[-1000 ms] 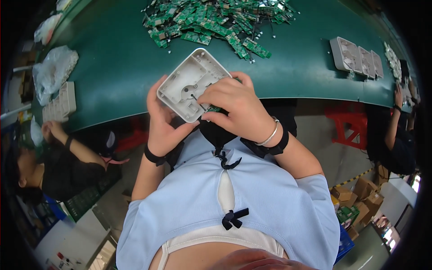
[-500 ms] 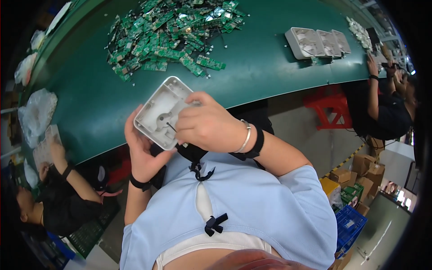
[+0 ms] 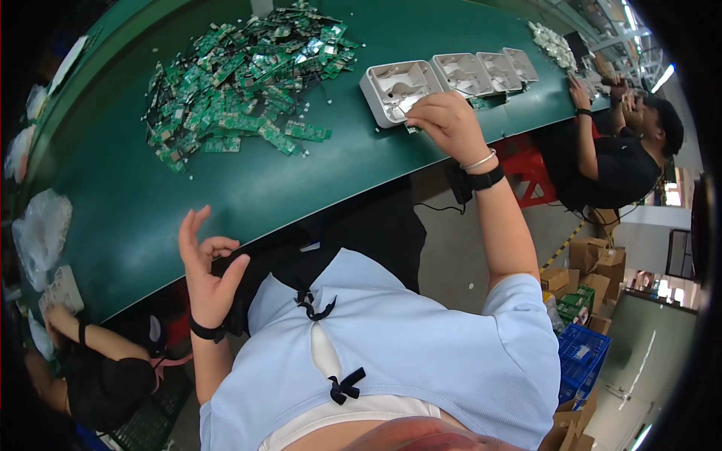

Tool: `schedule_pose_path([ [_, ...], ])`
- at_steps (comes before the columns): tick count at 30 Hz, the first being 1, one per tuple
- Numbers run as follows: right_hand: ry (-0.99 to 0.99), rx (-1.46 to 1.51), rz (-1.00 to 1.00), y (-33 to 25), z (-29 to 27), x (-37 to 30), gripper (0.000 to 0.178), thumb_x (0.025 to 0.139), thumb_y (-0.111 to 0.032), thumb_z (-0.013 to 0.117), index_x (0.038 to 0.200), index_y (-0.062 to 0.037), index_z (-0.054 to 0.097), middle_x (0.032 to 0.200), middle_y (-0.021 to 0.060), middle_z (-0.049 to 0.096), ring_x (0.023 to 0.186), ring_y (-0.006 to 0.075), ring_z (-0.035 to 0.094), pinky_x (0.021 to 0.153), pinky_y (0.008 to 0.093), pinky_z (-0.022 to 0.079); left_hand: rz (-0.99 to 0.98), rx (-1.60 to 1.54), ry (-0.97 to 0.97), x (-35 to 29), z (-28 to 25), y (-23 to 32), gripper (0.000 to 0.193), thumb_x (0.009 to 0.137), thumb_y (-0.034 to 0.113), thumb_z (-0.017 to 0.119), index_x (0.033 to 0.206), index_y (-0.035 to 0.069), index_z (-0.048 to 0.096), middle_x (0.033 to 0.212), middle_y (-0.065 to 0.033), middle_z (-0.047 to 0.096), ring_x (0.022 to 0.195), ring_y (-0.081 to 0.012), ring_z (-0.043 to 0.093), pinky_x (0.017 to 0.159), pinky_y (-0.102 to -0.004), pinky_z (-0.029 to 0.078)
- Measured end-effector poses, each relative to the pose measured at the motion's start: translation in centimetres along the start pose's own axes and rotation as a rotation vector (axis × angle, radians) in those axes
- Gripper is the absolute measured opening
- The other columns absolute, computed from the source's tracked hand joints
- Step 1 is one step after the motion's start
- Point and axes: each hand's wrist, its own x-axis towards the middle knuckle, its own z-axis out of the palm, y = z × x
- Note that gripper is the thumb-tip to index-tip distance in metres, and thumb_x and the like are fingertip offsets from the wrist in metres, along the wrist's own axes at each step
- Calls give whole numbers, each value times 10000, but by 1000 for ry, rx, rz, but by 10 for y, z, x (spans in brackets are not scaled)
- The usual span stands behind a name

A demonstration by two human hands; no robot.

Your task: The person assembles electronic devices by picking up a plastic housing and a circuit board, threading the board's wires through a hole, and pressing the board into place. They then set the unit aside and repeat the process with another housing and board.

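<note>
The left hand (image 3: 204,272) hangs in front of the counter (image 3: 342,169) near its edge, palm partly turned inward, fingers lifted and spread wide, thumb well clear of them, with nothing in its grasp. Beyond it, farther from the body, a heap of green circuit boards (image 3: 248,83) lies apart from both hands. To the right of the heap, resting on the counter with its hollow side up, is the nearest pale grey housing (image 3: 391,90); it lies well to the right of the left hand and farther out, and the right hand is plainly the nearer one. The housing looks nearly square, so its long axis is hard to tell. The right hand (image 3: 450,124) is at its near right-hand edge, arm reaching outward, wrist bent so the fingers point leftward; thumb and fingertips come close together over a small piece there, though whether they grip it cannot be told. Farther right, three similar housings (image 3: 460,74) extend the row along the counter.
</note>
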Motion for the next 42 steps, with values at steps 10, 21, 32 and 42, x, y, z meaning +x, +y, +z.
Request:
schedule_pose_path([
  [10, 6, -140, 29, 34, -12, -16, 98, 882, -146, 794, 936, -69, 766, 954, 34, 756, 934, 258, 690, 852, 388, 519, -72, 89, -87, -6, -7, -6, 812, 860, -38, 704, 1593, 45, 366, 1547, -151, 506, 1035, -140, 646, 935, -281, 478],
  [21, -112, -236, 196, 118, -71, -47, 136, 903, -172, 768, 952, -45, 771, 972, 88, 762, 948, 323, 685, 870, 432, 542, -65, 192, -109, -1, -6, 6, 643, 831, 71, 807, 1425, 23, 566, 1407, -128, 599, 1019, -183, 672, 914, -307, 506],
  [32, -418, -335, 582, 216, -107, -53, 232, 873, -147, 784, 1087, -59, 785, 1140, 145, 737, 1024, 367, 704, 895, 421, 552, -9, 244, -164, 0, -7, 3, 592, 838, 91, 818, 1381, 25, 594, 1374, -127, 615, 1032, -211, 664, 922, -323, 518],
  [42, -133, -4, 329, 16, -14, 49, 270, 917, -59, 714, 1186, -79, 729, 1100, 136, 723, 954, 359, 699, 818, 426, 580, -5, 287, -169, -1, -3, 6, 537, 845, 113, 822, 1336, 27, 622, 1331, -129, 632, 1002, -239, 666, 883, -338, 541],
])
